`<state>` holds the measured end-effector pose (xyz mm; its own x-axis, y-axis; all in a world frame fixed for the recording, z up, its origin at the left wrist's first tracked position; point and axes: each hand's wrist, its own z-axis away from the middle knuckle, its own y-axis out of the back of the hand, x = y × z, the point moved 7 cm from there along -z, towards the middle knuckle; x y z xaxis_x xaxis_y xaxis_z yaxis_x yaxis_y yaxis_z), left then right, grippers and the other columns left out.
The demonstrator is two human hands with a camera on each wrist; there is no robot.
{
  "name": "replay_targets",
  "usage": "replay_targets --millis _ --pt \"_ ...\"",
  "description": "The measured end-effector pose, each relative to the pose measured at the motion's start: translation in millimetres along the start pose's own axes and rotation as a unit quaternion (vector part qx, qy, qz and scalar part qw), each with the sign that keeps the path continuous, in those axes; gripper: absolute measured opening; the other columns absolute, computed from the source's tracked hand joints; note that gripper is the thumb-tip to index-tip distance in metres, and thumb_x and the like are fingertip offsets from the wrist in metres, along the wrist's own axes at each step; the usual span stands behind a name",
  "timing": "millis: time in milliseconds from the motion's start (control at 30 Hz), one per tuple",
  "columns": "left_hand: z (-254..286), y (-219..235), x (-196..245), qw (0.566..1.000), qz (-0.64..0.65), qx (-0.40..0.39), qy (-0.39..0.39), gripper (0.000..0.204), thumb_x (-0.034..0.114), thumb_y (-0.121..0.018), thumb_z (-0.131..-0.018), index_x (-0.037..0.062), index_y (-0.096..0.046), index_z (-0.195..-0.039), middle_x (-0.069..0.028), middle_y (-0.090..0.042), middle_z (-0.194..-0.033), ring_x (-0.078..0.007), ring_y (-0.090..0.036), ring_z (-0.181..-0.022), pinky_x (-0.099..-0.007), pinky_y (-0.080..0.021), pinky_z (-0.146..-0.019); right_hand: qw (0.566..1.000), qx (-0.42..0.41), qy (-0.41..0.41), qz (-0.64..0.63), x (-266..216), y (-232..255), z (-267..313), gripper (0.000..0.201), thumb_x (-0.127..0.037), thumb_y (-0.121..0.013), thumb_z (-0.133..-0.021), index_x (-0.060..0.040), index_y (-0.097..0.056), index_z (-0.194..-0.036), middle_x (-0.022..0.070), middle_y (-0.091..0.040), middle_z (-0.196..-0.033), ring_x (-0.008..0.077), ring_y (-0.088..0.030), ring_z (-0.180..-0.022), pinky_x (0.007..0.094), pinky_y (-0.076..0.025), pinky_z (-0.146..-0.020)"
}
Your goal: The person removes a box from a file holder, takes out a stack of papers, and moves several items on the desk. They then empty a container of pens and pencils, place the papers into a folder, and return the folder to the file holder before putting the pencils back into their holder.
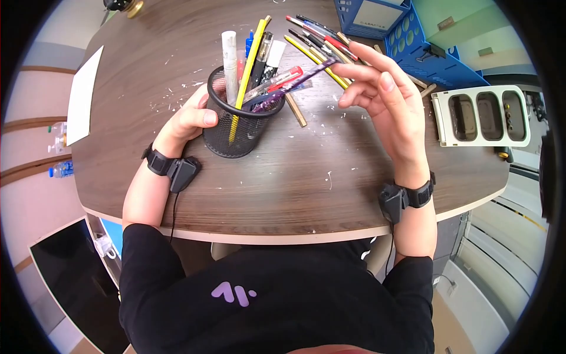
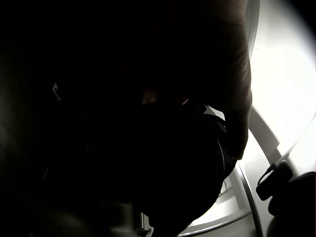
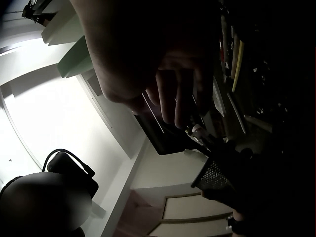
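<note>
On the left side of the desk, my left hand (image 1: 187, 121) grips a black mesh pen cup (image 1: 239, 133), with the thumb on its near side and the other fingers hidden behind it. The cup leans and holds a white marker (image 1: 229, 65), a yellow pencil (image 1: 253, 59), a red-capped pen (image 1: 288, 78) and other pens. A dark purple pen (image 1: 303, 79) slants out of it to the right. Its upper end meets the fingertips of my right hand (image 1: 389, 97), whose fingers are loosely bent, thumb apart. The left wrist view is mostly dark.
Behind the right hand lies a pile of pens and pencils (image 1: 315, 41). A short wooden stick (image 1: 296, 111) lies beside the cup. Blue holders (image 1: 407, 35) and a white three-compartment tray (image 1: 439, 118) stand at the right. White paper (image 1: 84, 97) lies far left; white scraps dot the desk (image 1: 283, 194).
</note>
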<state>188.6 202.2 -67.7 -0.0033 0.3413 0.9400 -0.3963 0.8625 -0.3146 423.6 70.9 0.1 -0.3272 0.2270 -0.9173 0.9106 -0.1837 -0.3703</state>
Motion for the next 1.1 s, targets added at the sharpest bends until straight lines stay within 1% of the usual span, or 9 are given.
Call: replay_targets --millis 100,167,200,400,600,733,833,967,1100 --pt "-2.3 0.9 -1.2 0.999 0.035 0.003 0.012 0.115 0.063 -0.080 -0.067 -0.0049 -0.035 -0.148 -0.0274 -0.055 -0.133 -0.0357 -0.060 -0.118 -0.0458 -0.049 -0.103 0.975 0.015 -0.008 0.223 7.1 9.8 -0.9 0.027 -0.020 -0.064 -0.098 -0.0017 -0.066 -0.118 0.0094 -0.073 -0.095 0.0124 -0.066 -0.078 0.0253 -0.052 -0.072" --pt "-3.5 2.2 -0.9 0.998 0.056 0.006 0.016 0.116 0.067 -0.077 -0.067 -0.0047 -0.036 -0.147 -0.0311 -0.056 -0.130 -0.0400 -0.063 -0.114 -0.0495 -0.053 -0.099 0.820 0.012 0.025 0.571 4.5 9.4 -1.4 0.024 -0.020 -0.068 -0.093 -0.0050 -0.068 -0.112 0.0092 -0.070 -0.091 0.0186 -0.067 -0.077 0.0292 -0.053 -0.072" --pt "-3.2 3.3 -0.3 0.998 0.066 0.007 0.017 0.115 0.068 -0.077 -0.067 -0.0047 -0.036 -0.147 -0.0313 -0.056 -0.129 -0.0400 -0.063 -0.113 -0.0491 -0.053 -0.098 0.803 0.021 0.046 0.594 11.7 14.0 -0.2 0.019 -0.019 -0.071 -0.088 -0.0060 -0.068 -0.102 0.0103 -0.065 -0.090 0.0262 -0.067 -0.081 0.0349 -0.054 -0.075" --pt "-3.5 0.2 0.5 0.999 0.040 0.002 0.007 0.114 0.069 -0.076 -0.068 -0.0036 -0.037 -0.147 -0.0318 -0.056 -0.129 -0.0397 -0.064 -0.112 -0.0484 -0.054 -0.098 0.718 0.004 0.019 0.696 14.4 10.6 4.6 0.015 -0.018 -0.072 -0.086 -0.0055 -0.067 -0.092 0.0107 -0.062 -0.093 0.0305 -0.066 -0.089 0.0399 -0.054 -0.078" --pt "-3.9 3.1 -2.1 0.999 0.050 -0.005 0.006 0.111 0.067 -0.075 -0.070 -0.0031 -0.037 -0.147 -0.0317 -0.056 -0.128 -0.0399 -0.064 -0.113 -0.0484 -0.053 -0.098 0.720 -0.001 0.012 0.694 17.7 9.9 4.9 0.013 -0.018 -0.070 -0.087 -0.0060 -0.067 -0.092 0.0113 -0.062 -0.092 0.0308 -0.066 -0.086 0.0408 -0.054 -0.077" --pt "-4.2 2.0 -0.8 0.999 0.048 -0.008 0.006 0.111 0.067 -0.075 -0.070 -0.0029 -0.037 -0.148 -0.0319 -0.056 -0.129 -0.0399 -0.063 -0.114 -0.0488 -0.053 -0.099 0.764 0.079 0.046 0.639 6.3 15.2 0.8 0.013 -0.018 -0.068 -0.089 -0.0063 -0.066 -0.094 0.0128 -0.066 -0.091 0.0309 -0.067 -0.083 0.0410 -0.054 -0.075" --pt "-3.2 2.2 -0.6 0.999 0.048 -0.002 0.010 0.112 0.067 -0.075 -0.069 -0.0030 -0.037 -0.148 -0.0316 -0.056 -0.129 -0.0397 -0.063 -0.114 -0.0487 -0.053 -0.099 0.850 0.156 0.099 0.493 -13.0 26.5 0.7 0.016 -0.016 -0.066 -0.096 -0.0034 -0.065 -0.106 0.0090 -0.069 -0.083 0.0144 -0.064 -0.067 0.0269 -0.050 -0.062" --pt "-2.9 2.5 -2.4 0.999 0.044 0.018 0.002 0.113 0.064 -0.077 -0.067 -0.0035 -0.036 -0.148 -0.0298 -0.055 -0.131 -0.0395 -0.063 -0.115 -0.0489 -0.052 -0.100 0.957 0.217 0.139 0.131 -23.7 54.2 3.0 0.019 -0.016 -0.063 -0.100 0.0012 -0.064 -0.108 0.0057 -0.067 -0.084 0.0103 -0.060 -0.069 0.0250 -0.052 -0.064" --pt "0.3 11.0 -7.6 1.000 0.027 -0.005 0.007 0.109 0.046 -0.083 -0.067 -0.0039 -0.033 -0.150 -0.0181 -0.050 -0.143 -0.0254 -0.050 -0.130 -0.0362 -0.037 -0.112 0.987 0.097 0.125 -0.023 -21.7 46.4 1.0 0.020 -0.015 -0.061 -0.101 0.0022 -0.063 -0.111 0.0067 -0.065 -0.086 0.0111 -0.060 -0.072 0.0264 -0.052 -0.068"
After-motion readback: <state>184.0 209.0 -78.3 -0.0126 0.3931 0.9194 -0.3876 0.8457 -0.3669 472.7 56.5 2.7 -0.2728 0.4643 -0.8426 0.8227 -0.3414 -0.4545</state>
